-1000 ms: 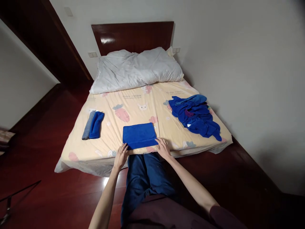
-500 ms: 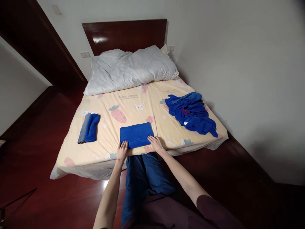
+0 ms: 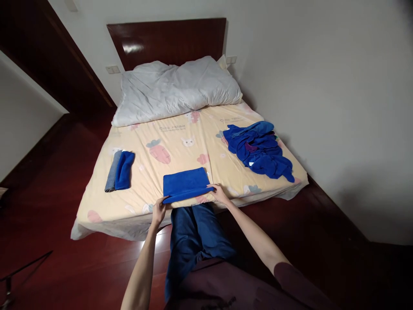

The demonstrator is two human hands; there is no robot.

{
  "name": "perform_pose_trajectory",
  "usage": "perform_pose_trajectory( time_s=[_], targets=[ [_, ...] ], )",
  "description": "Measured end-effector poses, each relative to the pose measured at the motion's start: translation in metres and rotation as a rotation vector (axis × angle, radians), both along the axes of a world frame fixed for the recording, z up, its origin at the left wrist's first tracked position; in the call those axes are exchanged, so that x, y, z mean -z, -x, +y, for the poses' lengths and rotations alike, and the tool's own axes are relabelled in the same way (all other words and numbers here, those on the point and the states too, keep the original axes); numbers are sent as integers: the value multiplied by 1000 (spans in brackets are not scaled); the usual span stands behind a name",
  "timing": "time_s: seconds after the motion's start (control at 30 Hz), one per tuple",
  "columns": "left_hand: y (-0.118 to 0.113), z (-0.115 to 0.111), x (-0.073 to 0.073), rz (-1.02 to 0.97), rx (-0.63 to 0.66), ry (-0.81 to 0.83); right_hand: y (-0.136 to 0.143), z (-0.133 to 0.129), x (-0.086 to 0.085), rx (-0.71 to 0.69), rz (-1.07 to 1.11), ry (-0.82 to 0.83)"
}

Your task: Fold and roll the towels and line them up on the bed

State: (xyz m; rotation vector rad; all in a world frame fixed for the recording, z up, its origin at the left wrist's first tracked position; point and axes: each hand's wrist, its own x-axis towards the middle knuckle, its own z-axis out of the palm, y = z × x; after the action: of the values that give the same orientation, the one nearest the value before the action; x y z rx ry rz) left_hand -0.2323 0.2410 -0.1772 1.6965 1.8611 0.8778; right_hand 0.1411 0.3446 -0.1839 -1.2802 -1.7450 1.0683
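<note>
Hands at the bed's (image 3: 97, 202) near edge, lower centre of frame: left hand (image 3: 158, 211) and right hand (image 3: 219, 193) pinch the folded towel's (image 3: 185, 184) near corners (long axis left-right), fingers closed on cloth, equally near.

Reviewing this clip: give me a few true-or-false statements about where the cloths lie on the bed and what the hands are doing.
1. Both hands grip the near edge of the folded blue towel. True: left hand, right hand.
2. The loose blue pile lies on the bed's left side. False: it lies on the right, near the wall.
3. Two folded cloths, one grey and one blue, lie side by side on the left. True.
4. The white duvet covers the whole bed. False: it is bunched at the headboard.
</note>
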Motion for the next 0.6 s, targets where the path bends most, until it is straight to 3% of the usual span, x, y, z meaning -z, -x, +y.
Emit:
perform_pose_trajectory(
  time_s=[0.17,0.37,0.6],
  targets=[
    [4,12,-7,113,-177,107,5,11,7,78,17,42],
    [6,27,-4,190,-182,157,3,15,11,119,2,36],
    [2,25,1,286,-204,236,0,15,16,127,-80,12]
  ],
)
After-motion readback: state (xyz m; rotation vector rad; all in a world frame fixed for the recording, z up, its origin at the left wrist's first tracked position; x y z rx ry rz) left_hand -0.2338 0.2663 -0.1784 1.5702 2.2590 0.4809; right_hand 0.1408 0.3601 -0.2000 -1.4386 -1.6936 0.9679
